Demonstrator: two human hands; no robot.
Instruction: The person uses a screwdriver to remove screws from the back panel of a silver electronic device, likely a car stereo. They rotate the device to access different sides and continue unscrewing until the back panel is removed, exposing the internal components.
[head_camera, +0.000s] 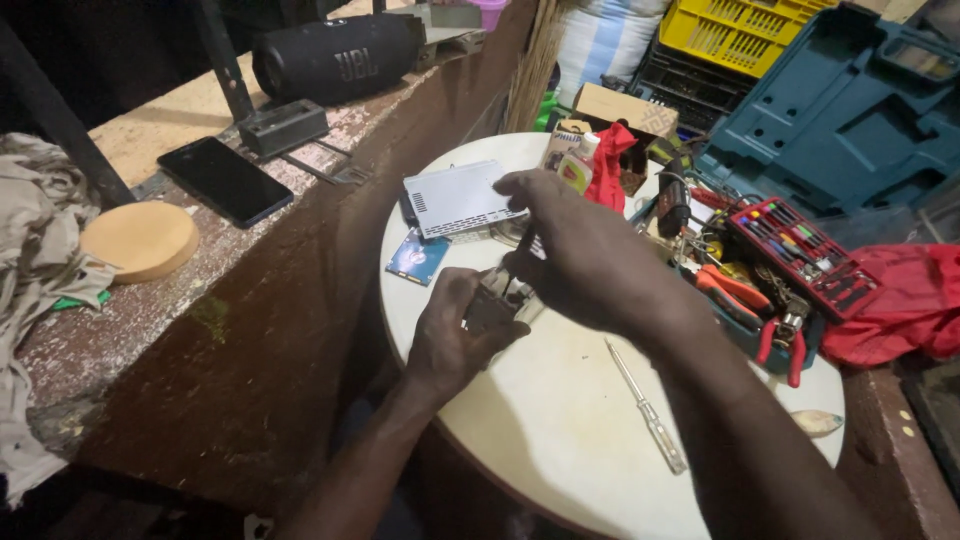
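My left hand (452, 335) grips a small dark device (493, 302) over a round white table (560, 430). My right hand (585, 255) is closed on a thin tool, its tip pointing down into the top of the device. Most of the tool is hidden by my fingers. Just beyond my hands lie a flat white box (458, 198) with vent slots and a small blue square card (418, 257).
A clear-handled screwdriver (648, 408) lies on the table to the right. Red pliers (778, 335), a red bit case (805, 252) and red cloth crowd the right side. A ledge on the left holds a phone (224, 180), a black speaker (338, 58) and a tan disc (141, 238).
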